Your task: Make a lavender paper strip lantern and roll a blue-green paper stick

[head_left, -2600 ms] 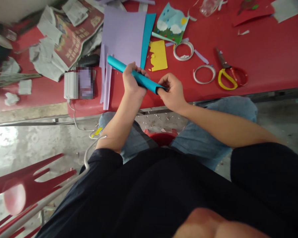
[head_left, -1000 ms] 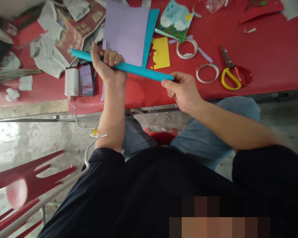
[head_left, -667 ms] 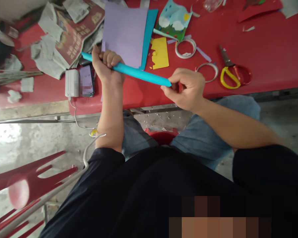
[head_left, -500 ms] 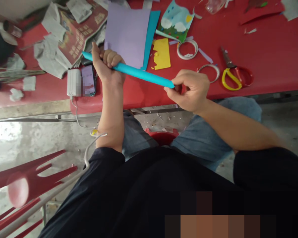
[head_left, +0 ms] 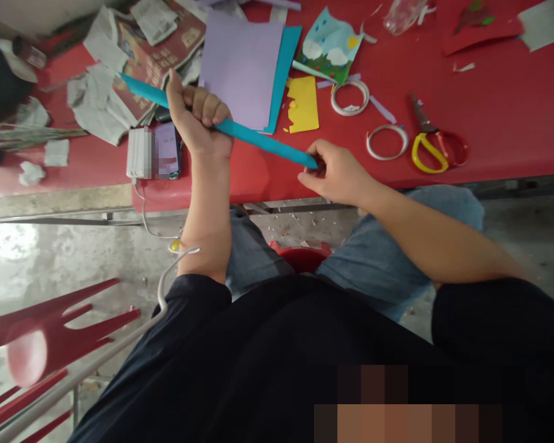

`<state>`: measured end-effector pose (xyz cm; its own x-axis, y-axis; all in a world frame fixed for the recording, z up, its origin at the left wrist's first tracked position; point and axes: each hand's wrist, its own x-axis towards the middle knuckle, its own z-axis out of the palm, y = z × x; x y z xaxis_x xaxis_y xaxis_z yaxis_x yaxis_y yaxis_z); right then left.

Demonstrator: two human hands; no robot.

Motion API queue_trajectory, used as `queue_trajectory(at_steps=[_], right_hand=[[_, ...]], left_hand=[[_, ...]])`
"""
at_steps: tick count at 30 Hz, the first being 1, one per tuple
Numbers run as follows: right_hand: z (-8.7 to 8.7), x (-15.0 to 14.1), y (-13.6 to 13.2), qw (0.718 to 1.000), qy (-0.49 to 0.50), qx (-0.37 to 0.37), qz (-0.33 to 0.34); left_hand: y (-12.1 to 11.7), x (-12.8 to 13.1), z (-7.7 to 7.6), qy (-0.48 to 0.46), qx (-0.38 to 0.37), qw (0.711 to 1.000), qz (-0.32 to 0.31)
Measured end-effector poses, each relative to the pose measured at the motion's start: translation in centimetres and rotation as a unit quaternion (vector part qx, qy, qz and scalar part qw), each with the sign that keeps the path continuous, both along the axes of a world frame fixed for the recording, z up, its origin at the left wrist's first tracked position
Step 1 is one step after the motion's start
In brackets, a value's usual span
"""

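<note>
A long, thin rolled blue paper point(head_left: 268, 140) slants across my front above the edge of the red table. My left hand point(head_left: 200, 120) is closed around it, fingers wrapped over and thumb pointing up; its far left end sticks out past the thumb. At the lower right end, the thumb and fingers of my right hand point(head_left: 339, 172) curl about the tip, partly hiding it. Behind the roll lie stacked purple paper point(head_left: 242, 67), teal paper point(head_left: 284, 74) and a torn yellow paper piece point(head_left: 305, 104).
Scissors point(head_left: 428, 138) and two tape rolls point(head_left: 349, 97) lie on the red table point(head_left: 503, 117) to the right. A phone point(head_left: 167, 151) and a white power bank point(head_left: 138, 154) with a cable sit at left, near crumpled newspaper point(head_left: 95, 101). A red stool point(head_left: 64, 332) stands lower left.
The blue roll has slid leftward through my left hand, with more showing past the thumb. My right hand has moved slightly left, its fingers less tightly bent.
</note>
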<state>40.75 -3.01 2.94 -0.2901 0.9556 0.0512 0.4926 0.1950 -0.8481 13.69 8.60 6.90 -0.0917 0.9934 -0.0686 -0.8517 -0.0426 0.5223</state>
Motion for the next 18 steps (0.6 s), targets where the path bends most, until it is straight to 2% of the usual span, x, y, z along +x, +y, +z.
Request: queue_trajectory(at_steps=[4, 8, 11, 14, 16, 18], right_hand=[[0.8, 1.7, 1.1, 0.995, -0.095, -0.024, 0.029], [0.3, 2.9, 1.7, 0.987, -0.142, -0.049, 0.052], [-0.1, 3.3, 1.9, 0.990, -0.111, -0.049, 0.078], [0.7, 3.7, 1.6, 0.984, -0.058, -0.068, 0.153], [1.8, 4.0, 1.2, 0.979, -0.024, -0.076, 0.189], [3.1, 4.3, 0.7, 0.984, 0.030, -0.035, 0.174]], left_hand=[[-1.1, 0.8, -0.1, 0.042, 0.040, 0.998, -0.024], [-2.0, 2.2, -0.1, 0.086, 0.062, 0.994, -0.038], [-3.4, 3.9, 0.2, 0.098, 0.056, 0.992, -0.063], [-5.7, 5.7, 0.7, 0.121, 0.018, 0.985, -0.120], [-7.4, 6.5, 0.7, 0.117, 0.007, 0.976, -0.181], [-8.9, 7.0, 0.5, 0.104, 0.003, 0.961, -0.258]])
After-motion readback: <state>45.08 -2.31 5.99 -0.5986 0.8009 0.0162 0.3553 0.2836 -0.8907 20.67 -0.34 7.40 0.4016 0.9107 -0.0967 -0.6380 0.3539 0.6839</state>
